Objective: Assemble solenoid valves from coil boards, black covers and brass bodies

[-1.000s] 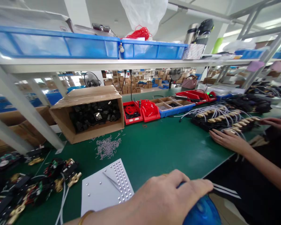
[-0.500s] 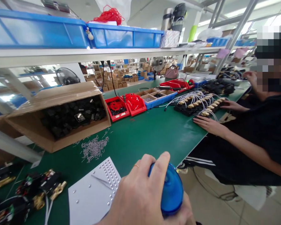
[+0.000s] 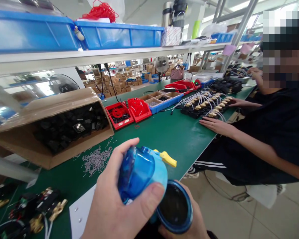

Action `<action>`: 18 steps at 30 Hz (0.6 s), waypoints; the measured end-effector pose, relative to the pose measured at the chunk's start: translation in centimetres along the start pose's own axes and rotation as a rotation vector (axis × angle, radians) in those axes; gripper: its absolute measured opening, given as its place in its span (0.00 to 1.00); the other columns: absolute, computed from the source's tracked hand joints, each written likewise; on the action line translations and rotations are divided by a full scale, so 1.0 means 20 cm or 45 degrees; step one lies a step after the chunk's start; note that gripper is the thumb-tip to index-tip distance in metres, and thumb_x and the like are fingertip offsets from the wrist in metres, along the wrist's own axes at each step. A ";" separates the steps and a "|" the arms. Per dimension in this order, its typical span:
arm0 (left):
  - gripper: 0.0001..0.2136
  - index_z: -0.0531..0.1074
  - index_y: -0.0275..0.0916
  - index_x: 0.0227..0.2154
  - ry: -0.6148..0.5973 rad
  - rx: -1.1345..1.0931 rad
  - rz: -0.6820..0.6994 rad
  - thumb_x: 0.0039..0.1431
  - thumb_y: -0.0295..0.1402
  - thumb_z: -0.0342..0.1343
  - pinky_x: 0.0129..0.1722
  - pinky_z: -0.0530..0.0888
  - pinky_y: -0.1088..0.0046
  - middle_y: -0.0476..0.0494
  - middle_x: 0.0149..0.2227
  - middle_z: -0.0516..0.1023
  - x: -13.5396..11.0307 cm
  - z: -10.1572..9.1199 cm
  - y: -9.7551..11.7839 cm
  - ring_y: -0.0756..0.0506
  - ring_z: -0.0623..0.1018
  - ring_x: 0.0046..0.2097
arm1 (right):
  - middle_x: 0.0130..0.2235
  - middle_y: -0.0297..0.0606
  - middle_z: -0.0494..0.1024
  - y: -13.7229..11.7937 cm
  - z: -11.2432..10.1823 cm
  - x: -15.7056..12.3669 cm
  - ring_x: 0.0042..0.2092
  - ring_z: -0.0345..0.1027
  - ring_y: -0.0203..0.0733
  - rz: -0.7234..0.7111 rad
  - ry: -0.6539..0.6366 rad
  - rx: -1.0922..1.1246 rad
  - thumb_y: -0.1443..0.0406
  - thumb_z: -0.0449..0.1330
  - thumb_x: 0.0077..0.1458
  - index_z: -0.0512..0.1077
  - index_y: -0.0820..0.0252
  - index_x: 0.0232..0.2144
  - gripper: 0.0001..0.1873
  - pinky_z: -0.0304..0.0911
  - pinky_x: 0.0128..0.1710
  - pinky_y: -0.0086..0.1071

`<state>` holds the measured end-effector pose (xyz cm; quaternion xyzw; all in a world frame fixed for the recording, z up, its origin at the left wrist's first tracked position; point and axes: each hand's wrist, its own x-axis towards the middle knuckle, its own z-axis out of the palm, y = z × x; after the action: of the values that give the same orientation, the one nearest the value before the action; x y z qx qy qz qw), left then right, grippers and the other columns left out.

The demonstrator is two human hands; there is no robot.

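My left hand (image 3: 114, 186) grips a blue bottle lid (image 3: 142, 169) with a yellow tab, thumb in front and fingers behind. The lid is off and tilted, just up and left of the bottle's mouth. The open bottle (image 3: 175, 207) has a blue rim and looks dark inside. Around its right side is my right hand (image 3: 195, 215), partly hidden by the bottle. Behind my left hand, a white sheet (image 3: 81, 202) with small shiny dots lies on the green table (image 3: 149, 132).
A cardboard box (image 3: 49, 162) of black parts lies on its side at left, near a heap of small pins (image 3: 97, 161). Red bins (image 3: 122, 124) stand behind. Lower left are wired assemblies (image 3: 40, 205). A co-worker's hand (image 3: 216, 126) rests by brass-fitted parts at right.
The lid has come off the bottle, lifted up and to the left in my left hand. The bottle's dark opening now shows. The view has shifted slightly.
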<state>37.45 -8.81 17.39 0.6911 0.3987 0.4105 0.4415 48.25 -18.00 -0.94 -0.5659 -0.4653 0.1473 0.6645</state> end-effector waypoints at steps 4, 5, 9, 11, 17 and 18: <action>0.33 0.68 0.41 0.48 0.008 -0.247 -0.186 0.36 0.45 0.65 0.27 0.75 0.70 0.42 0.35 0.77 0.02 -0.04 -0.09 0.41 0.77 0.31 | 0.41 0.38 0.75 -0.01 -0.03 0.01 0.38 0.73 0.47 -0.075 0.043 -0.158 0.63 0.68 0.31 0.59 0.56 0.49 0.41 0.72 0.36 0.31; 0.34 0.67 0.40 0.49 0.018 -0.327 -0.230 0.36 0.45 0.65 0.26 0.75 0.69 0.41 0.34 0.77 0.03 -0.05 -0.11 0.40 0.77 0.31 | 0.41 0.38 0.74 -0.02 -0.04 0.01 0.39 0.73 0.47 -0.089 0.050 -0.194 0.63 0.68 0.30 0.59 0.56 0.49 0.40 0.72 0.36 0.31; 0.34 0.66 0.40 0.50 0.132 -0.641 -0.394 0.37 0.45 0.65 0.31 0.78 0.66 0.40 0.37 0.78 0.02 -0.07 -0.13 0.38 0.79 0.36 | 0.42 0.39 0.74 -0.04 -0.05 0.01 0.41 0.72 0.48 -0.099 0.056 -0.193 0.62 0.67 0.34 0.60 0.56 0.48 0.37 0.71 0.39 0.32; 0.28 0.68 0.38 0.47 0.239 -0.754 -0.564 0.43 0.46 0.62 0.32 0.79 0.67 0.40 0.37 0.78 0.03 -0.07 -0.13 0.39 0.79 0.36 | 0.44 0.41 0.73 -0.04 -0.05 0.00 0.43 0.71 0.48 -0.080 0.066 -0.152 0.61 0.66 0.36 0.59 0.57 0.50 0.37 0.70 0.42 0.34; 0.21 0.65 0.33 0.50 0.326 -1.184 -0.928 0.59 0.41 0.47 0.28 0.79 0.69 0.30 0.40 0.76 0.05 -0.05 -0.30 0.41 0.79 0.35 | 0.45 0.39 0.73 -0.06 -0.09 0.03 0.46 0.70 0.52 -0.182 -0.055 -0.151 0.56 0.66 0.36 0.60 0.50 0.50 0.37 0.70 0.44 0.39; 0.21 0.64 0.32 0.51 0.287 -1.255 -0.938 0.60 0.40 0.46 0.28 0.78 0.70 0.29 0.40 0.76 0.04 -0.05 -0.35 0.42 0.79 0.34 | 0.44 0.38 0.74 -0.07 -0.10 0.05 0.45 0.71 0.51 -0.202 -0.044 -0.163 0.54 0.63 0.41 0.61 0.48 0.50 0.32 0.69 0.45 0.40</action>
<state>35.45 -5.65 11.30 0.1759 0.4188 0.4375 0.7760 49.87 -18.95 0.93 -0.5659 -0.5285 0.0737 0.6285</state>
